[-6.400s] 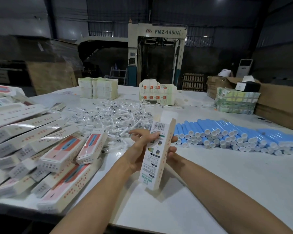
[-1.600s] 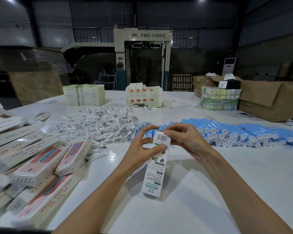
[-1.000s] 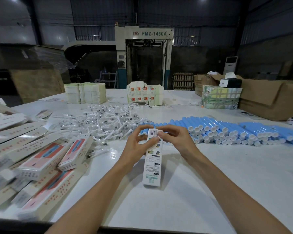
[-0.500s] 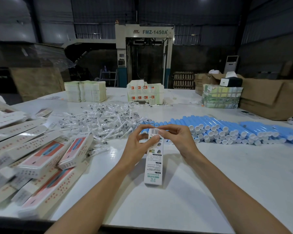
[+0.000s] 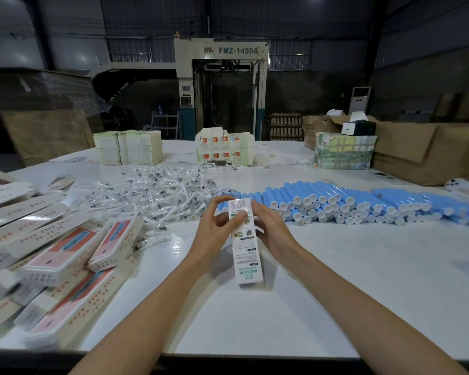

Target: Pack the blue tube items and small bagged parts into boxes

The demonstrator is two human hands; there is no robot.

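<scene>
**Item: box** (image 5: 245, 247). Slim printed carton, standing upright at front centre. Its lower end seems to rest on the tabletop (image 5: 336, 288).

**Handling (judged):**
- Light, with thin card walls.
- Stiff along its length but easily dented across the broad faces.
- The glossy print may slip.
- Best taken by the narrow side edges near the top, leaving fingertips free to press the end flap.

**Left grip** (image 5: 217, 226): pinches the box's upper part from the left, thumb lying across the front face.

**Right grip** (image 5: 271, 228): fingers curled round the upper right edge and the barcoded top end.

**Flap:** cannot tell whether it is fully tucked.

**Position:** the box sits between the two grips, held at its top third. The lower part is free.

**Tubes** (image 5: 336, 201): blue with white caps, stacked in rows beyond and to the right of the box. Round, so likely to roll.

**Bagged parts** (image 5: 157, 193): loose heap of clear bags, beyond and to the left. Soft and probably slippery.

**Closed boxes** (image 5: 65, 255): piled at the left.
</scene>
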